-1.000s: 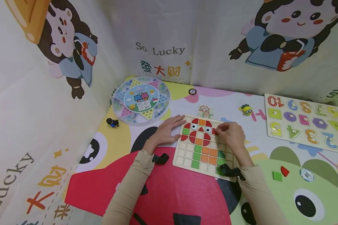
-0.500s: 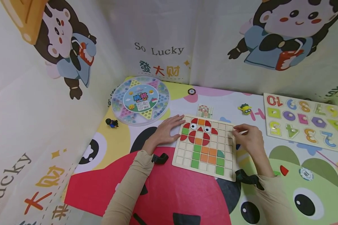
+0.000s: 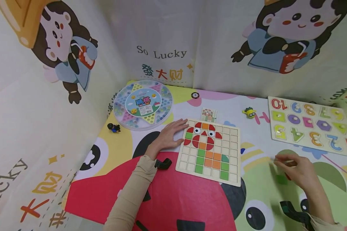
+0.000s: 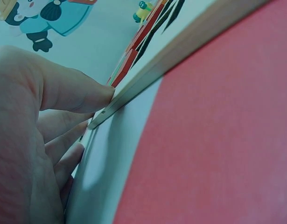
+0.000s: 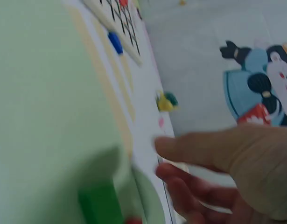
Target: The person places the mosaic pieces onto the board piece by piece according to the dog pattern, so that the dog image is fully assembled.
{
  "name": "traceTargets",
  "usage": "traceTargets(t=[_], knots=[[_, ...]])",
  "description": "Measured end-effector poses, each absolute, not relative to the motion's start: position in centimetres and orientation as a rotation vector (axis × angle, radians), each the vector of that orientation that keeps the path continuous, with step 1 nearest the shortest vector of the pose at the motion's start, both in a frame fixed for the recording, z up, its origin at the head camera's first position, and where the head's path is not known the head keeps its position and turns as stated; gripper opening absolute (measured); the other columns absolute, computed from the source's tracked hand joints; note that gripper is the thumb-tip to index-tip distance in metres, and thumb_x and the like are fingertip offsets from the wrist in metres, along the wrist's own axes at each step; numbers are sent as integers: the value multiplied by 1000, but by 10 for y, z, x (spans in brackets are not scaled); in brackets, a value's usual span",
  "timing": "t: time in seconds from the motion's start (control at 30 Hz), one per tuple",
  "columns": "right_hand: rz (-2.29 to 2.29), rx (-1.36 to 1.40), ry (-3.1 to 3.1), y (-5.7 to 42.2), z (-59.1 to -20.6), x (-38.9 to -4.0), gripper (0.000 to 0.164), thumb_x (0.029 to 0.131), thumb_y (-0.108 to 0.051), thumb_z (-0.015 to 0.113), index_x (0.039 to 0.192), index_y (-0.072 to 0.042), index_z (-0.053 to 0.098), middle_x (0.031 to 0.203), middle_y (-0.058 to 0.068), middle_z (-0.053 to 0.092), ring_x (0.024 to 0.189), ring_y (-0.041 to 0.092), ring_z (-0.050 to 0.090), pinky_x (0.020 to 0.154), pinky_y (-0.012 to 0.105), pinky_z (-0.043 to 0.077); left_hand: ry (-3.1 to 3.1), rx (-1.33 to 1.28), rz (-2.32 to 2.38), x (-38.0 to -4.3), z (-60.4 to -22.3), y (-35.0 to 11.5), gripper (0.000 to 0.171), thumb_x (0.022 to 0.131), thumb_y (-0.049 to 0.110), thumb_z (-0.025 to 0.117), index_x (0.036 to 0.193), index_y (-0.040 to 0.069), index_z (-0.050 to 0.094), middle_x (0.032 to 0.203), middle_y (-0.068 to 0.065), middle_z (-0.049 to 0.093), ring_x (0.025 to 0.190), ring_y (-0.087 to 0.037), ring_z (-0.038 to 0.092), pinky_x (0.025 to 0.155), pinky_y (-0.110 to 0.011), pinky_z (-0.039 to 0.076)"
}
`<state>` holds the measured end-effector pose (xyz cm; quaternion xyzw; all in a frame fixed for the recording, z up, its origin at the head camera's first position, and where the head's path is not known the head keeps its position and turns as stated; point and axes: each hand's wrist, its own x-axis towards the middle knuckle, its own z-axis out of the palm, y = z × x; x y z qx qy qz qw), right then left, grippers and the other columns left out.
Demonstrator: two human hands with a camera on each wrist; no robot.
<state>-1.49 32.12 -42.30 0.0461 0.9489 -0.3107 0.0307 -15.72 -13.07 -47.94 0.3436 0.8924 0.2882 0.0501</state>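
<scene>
A wooden grid board [image 3: 233,138] lies on the patterned cloth, with red, orange and green tiles and two eye tiles set in its cells. My left hand [image 3: 168,136] rests at its upper left edge, fingers extended; in the left wrist view the thumb [image 4: 82,91] touches the board's edge. To the right of the board, my right hand [image 3: 300,170] is over the cloth, and the gap between thumb and fingers shows no piece. Beneath it lie a green square tile [image 3: 281,179] and a red tile, mostly hidden. The right wrist view is blurred.
A picture card [image 3: 209,115] touches or nearly touches the board's far edge. Behind are a round marble game [image 3: 162,120], a black chip [image 3: 195,95] and a yellow figurine [image 3: 249,112]. A number puzzle [image 3: 301,143] lies far right, a dark figurine [image 3: 113,128] left. A blue piece [image 3: 242,150] is beside the board.
My right hand has left the red tile at the board's upper right and moved right and nearer, over the loose tiles. My left hand has stayed at the board's edge.
</scene>
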Motion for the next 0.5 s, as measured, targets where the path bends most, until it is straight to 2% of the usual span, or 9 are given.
traceTargets(t=[0.13, 0.27, 0.37, 0.5], knots=[[-917, -119, 2955, 336, -431, 1, 23, 76, -5, 82, 96, 3, 74, 78, -2, 66, 64, -6, 52, 50, 21, 41, 2722, 1042, 879, -156, -479, -131, 65, 87, 28, 62, 148, 11, 47, 159, -6, 33, 148, -24, 23, 120, -46, 19], [-851, -321, 2974, 341, -439, 10, 28, 65, 2, 86, 91, -2, 75, 76, -10, 57, 64, -5, 48, 53, 21, 39, 2726, 1043, 881, -157, -481, -132, 65, 87, 28, 63, 148, 11, 47, 159, -5, 33, 148, -24, 23, 120, -46, 19], [-781, -336, 2997, 342, -440, 13, 30, 63, -1, 87, 91, -5, 75, 76, -14, 56, 64, -5, 46, 53, 23, 38, 2729, 1058, 877, -157, -482, -132, 65, 87, 29, 62, 148, 11, 47, 159, -5, 33, 148, -24, 23, 120, -46, 19], [-680, -216, 3011, 342, -438, 15, 30, 66, -11, 89, 92, -7, 76, 74, -11, 55, 63, -5, 44, 51, 24, 34, 2729, 1077, 880, -158, -483, -132, 64, 87, 29, 61, 147, 11, 48, 159, -6, 33, 148, -25, 23, 119, -46, 19]])
